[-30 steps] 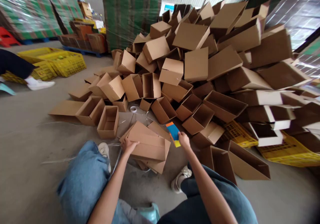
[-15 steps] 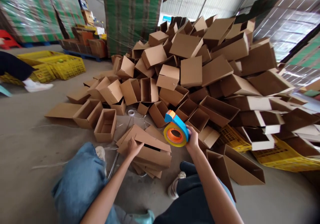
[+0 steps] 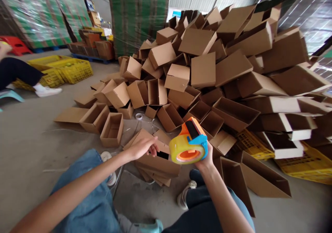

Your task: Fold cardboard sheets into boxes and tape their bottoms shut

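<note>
My right hand (image 3: 206, 158) grips an orange and blue tape dispenser (image 3: 192, 132) loaded with a roll of yellowish tape (image 3: 178, 148). The dispenser is tilted, with its black part facing up. To its left, my left hand (image 3: 144, 148) hovers just over a stack of flattened cardboard boxes (image 3: 158, 165), holding nothing, its fingers apart and slightly bent toward the tape. A dark slot shows in the top cardboard box beneath the fingers. The stack lies on the floor between my feet.
A high heap of folded open cardboard boxes (image 3: 178, 77) rises ahead. Yellow crates (image 3: 306, 163) lie under boxes at right; others (image 3: 74, 70) stand at left near a seated person's leg (image 3: 20, 72). A loose tape roll (image 3: 139, 116) lies on the floor.
My left hand has let go of the cardboard and lifted toward the dispenser. My right hand has turned the tape dispenser so its top faces me.
</note>
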`<state>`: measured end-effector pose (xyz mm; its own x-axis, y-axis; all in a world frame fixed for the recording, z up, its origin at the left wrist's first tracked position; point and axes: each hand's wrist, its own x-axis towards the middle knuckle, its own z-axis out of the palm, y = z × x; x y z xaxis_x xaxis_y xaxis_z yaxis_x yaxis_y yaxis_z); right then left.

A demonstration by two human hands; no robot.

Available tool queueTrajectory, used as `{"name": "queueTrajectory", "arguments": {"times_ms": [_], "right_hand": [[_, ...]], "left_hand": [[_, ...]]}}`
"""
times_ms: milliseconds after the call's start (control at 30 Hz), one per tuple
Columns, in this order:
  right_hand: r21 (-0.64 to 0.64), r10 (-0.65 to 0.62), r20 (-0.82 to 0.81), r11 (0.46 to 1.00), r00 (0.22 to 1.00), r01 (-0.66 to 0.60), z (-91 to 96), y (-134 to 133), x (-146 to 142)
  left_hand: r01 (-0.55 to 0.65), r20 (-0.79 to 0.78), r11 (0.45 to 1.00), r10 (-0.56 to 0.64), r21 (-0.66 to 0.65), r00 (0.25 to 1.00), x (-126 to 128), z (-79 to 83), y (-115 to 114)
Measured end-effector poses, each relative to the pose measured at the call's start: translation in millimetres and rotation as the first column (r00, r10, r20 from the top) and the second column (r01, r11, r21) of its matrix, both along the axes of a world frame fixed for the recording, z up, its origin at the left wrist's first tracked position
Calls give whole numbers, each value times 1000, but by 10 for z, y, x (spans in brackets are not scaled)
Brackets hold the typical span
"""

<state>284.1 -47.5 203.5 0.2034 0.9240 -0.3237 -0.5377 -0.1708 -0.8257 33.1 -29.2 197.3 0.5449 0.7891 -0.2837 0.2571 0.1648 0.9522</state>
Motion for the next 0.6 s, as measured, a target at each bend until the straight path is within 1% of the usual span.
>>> {"name": "queueTrajectory", "arguments": {"times_ms": [33,133,200,267,367,467,533,600], "right_hand": [[-5,-5,-21,1000,1000,5,7,-14,-10],[-17,-42,-40,999,998,42,-2,-39,-28],[-28,-41,-26,999,999,40,-33,-49,-30],[-44,-23,-15,999,1000,22,-80,-56,-26],[-82,-21,5,996,1000,21,-167,-62,-19],[-113,-23,15,993,1000,24,-222,-53,-28],[-104,11,-6,995,1000,-12,-221,-44,-46],[-59,55,-42,997,998,-58,-208,-40,-60]], "left_hand": [[43,34,998,-41,-51,999,29,2,-32],[173,179,974,-146,-145,973,121,-29,-132],[273,316,940,-200,-206,927,177,-52,-200],[330,440,912,-200,-242,875,227,-73,-262],[313,518,912,-139,-265,844,282,-103,-322],[285,510,918,-110,-277,853,294,-122,-337],[260,502,927,-96,-269,860,277,-121,-338],[234,519,936,-68,-262,852,247,-111,-343]]}}
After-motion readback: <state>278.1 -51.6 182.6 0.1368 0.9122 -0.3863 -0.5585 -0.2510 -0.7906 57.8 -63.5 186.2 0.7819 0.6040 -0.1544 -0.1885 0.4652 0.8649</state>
